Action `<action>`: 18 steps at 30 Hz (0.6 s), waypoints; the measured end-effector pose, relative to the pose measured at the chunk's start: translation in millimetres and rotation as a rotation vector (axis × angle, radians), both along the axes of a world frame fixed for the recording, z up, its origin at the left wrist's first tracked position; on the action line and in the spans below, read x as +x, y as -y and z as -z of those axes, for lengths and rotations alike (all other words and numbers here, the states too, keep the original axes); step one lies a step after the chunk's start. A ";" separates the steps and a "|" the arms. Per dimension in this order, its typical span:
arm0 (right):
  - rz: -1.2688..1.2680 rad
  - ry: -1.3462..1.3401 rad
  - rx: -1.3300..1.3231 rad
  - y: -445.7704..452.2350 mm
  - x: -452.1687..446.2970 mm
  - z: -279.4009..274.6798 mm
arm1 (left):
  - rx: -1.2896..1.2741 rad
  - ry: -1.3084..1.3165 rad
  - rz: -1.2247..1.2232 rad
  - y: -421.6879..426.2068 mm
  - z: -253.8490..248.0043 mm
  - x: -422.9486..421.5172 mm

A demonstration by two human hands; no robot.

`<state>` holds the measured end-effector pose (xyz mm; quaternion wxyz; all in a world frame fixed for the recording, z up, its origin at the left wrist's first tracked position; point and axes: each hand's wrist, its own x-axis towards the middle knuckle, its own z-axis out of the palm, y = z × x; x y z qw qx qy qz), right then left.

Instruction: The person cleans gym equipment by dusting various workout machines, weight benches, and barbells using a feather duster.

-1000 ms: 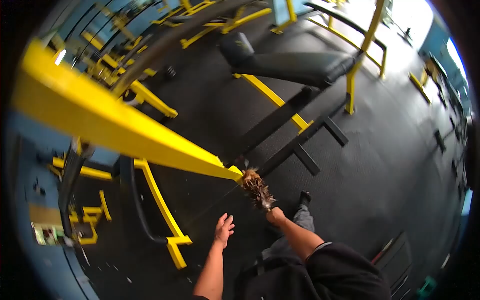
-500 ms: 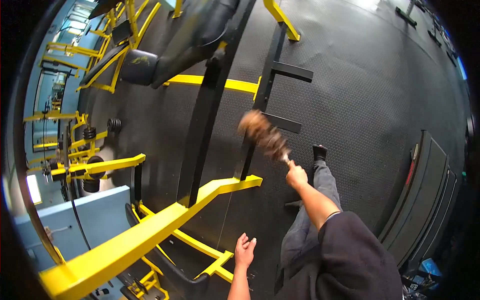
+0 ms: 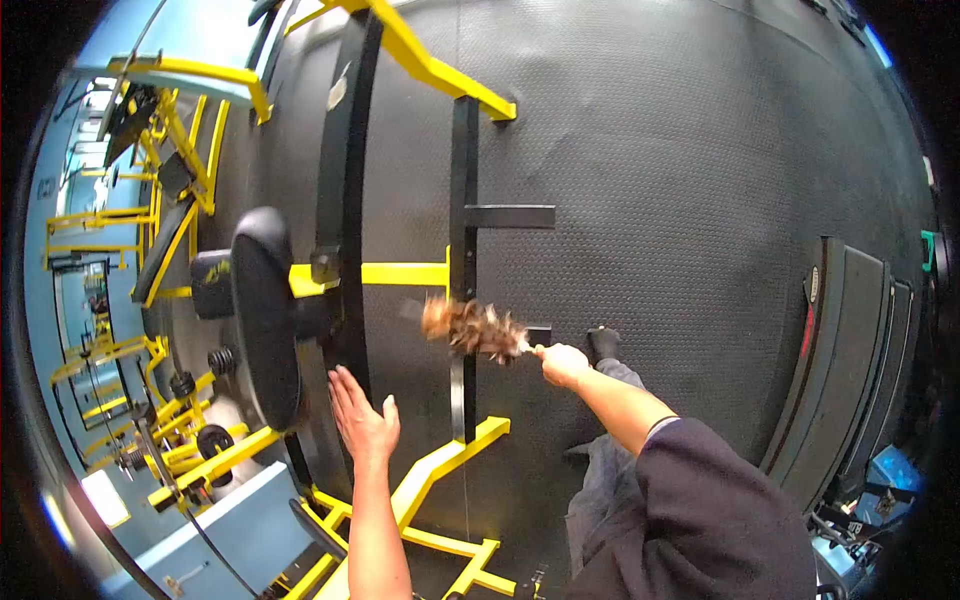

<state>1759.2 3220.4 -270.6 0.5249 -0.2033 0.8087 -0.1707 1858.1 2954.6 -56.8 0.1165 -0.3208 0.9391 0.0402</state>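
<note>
A brown feather duster [image 3: 482,330] is gripped by its thin handle in my right hand [image 3: 563,366], its feathers pointing left. The feathers lie over the long black bar [image 3: 463,150] of a yellow-framed exercise bench; whether they touch it I cannot tell. My left hand [image 3: 366,422] is open, fingers outstretched, close to the lower end of the thick black beam [image 3: 345,200]. Contact between that hand and the beam is not clear. Just left of it is the black padded seat [image 3: 266,335]. A short black peg [image 3: 512,216] sticks out from the bar.
Yellow feet [image 3: 450,470] of the frame rest on the black rubber floor [image 3: 640,190]. More yellow gym machines [image 3: 180,180] and weight plates [image 3: 215,440] stand at the left. Dark treadmill-like decks [image 3: 830,350] line the right side. My foot [image 3: 603,342] is near the bar.
My left hand has reached up and left toward the beam. My right hand has moved slightly left and down with the duster, now nearly level. The camera view has turned.
</note>
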 end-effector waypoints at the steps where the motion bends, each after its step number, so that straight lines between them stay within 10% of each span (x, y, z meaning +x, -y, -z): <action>1: -0.081 0.036 -0.006 -0.3 -17.7 -1.2 | 0.135 0.027 -0.131 3.5 5.4 -10.6; 11: 0.517 0.488 0.095 26.6 30.4 -21.7 | 0.008 0.506 -0.254 -20.6 -3.2 -66.7; 18: 0.643 0.262 -0.102 70.5 10.8 -37.7 | 0.182 0.282 -0.001 -26.7 -1.3 -51.9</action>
